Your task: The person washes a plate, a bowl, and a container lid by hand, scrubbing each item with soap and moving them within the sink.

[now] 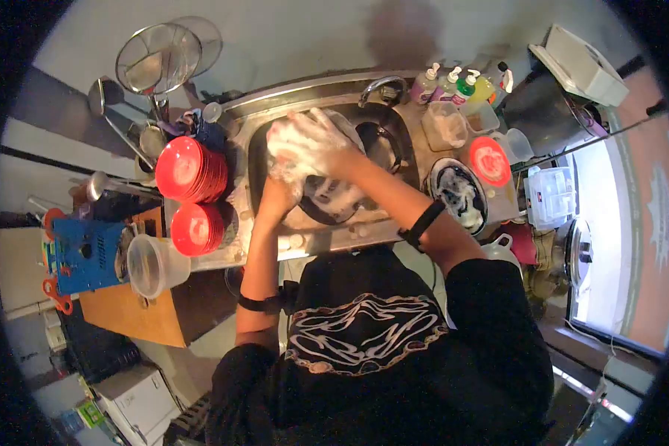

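Soapy pan (pixel 327 201) sits in the sink (pixel 256 160), and we have both hands on it. Our right hand (pixel 308 145) lies flat and foamy over the upper part of the pan, fingers spread wide and pressed down. Our left hand (pixel 279 197) grips the pan's near-left edge, fingers curled around it. Suds cover both hands, so we cannot tell whether the right one has a sponge under it. Just behind the pan, the faucet (pixel 383 85) arches over the basin. To the left stand stacked red bowls (pixel 189 171); to the right, a foamy dark plate (pixel 459 195), a red lid (pixel 489 161) and soap bottles (pixel 461 85) along the back rim.
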A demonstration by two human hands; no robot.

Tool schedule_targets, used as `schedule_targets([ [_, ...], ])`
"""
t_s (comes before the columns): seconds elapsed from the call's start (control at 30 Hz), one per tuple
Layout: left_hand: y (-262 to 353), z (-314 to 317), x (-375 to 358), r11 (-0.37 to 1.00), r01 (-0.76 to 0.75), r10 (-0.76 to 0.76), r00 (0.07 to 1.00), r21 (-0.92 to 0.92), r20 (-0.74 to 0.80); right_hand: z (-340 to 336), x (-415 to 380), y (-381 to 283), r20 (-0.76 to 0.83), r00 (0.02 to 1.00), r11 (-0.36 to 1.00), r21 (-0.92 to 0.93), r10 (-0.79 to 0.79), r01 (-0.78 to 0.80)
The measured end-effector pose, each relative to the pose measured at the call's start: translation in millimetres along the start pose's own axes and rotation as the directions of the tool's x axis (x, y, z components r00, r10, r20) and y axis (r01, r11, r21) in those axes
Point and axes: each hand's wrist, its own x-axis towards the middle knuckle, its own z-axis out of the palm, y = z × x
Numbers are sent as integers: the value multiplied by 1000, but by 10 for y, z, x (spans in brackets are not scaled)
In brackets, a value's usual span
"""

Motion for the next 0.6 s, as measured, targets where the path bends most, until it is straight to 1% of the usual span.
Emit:
schedule_targets([
  [0.03, -9, -70, 35, 1000, -20, 19, 1000, -6, -2, -41, 10, 85, -2, 1000, 1000, -20, 4, -4],
  [0.1, 213, -404, 228, 998, 35, -29, 990, -42, 136, -90, 63, 297, -21, 976, 973, 80, 217, -214],
  [0.13, 71, -347, 251, 920, -182, 131, 977, 346, 166, -91, 137, 367, -203, 927, 949, 67, 316, -309],
  [0.17, 131, -392, 302, 921, -184, 137, 978, 344, 156, -215, 206, 367, -61, 880, 878, 132, 471, -461],
  [0.2, 241, -479, 404, 985, -73, 60, 994, 158, 86, -298, 304, 311, -145, 934, 945, 18, 326, -327],
  [0.23, 295, -534, 467, 999, 28, -26, 999, -44, 38, -350, 390, 227, -209, 963, 975, -108, 169, -194],
  [0.27, 283, -541, 487, 999, 14, -12, 999, -49, 37, -359, 467, 156, -230, 973, 990, -134, 9, -41],
  [0.3, 277, -534, 505, 995, 16, -21, 998, -101, -54, -407, 543, 66, -195, 968, 968, -226, -155, 109],
  [0.37, 250, -477, 538, 977, -1, -48, 974, -215, -221, -535, 681, 11, -141, 966, 953, -243, -216, 178],
  [0.4, 238, -489, 579, 989, -7, -38, 953, -145, -301, -589, 724, 64, -131, 969, 948, -269, -209, 168],
  [0.43, 223, -550, 577, 984, -96, 51, 959, -148, -280, -650, 748, 154, -57, 996, 981, -174, 72, -81],
  [0.47, 145, -539, 592, 993, -57, 28, 963, -101, -267, -706, 753, 215, 36, 938, 935, -100, 346, -341],
  [0.5, 63, -542, 614, 998, -17, 3, 967, -52, -253, -739, 755, 226, -6, 765, 729, 307, 645, -612],
  [0.53, -8, -553, 607, 995, -13, 45, 943, 100, -328, -607, 691, 261, -29, 641, 543, 561, 767, -625],
  [0.57, -32, -588, 614, 968, 9, 94, 914, 252, -395, -400, 566, 298, -6, 501, 320, 775, 866, -545],
  [0.6, 71, -665, 661, 981, 68, 32, 870, 184, -493, -216, 408, 311, -2, 520, 354, 735, 854, -578],
])
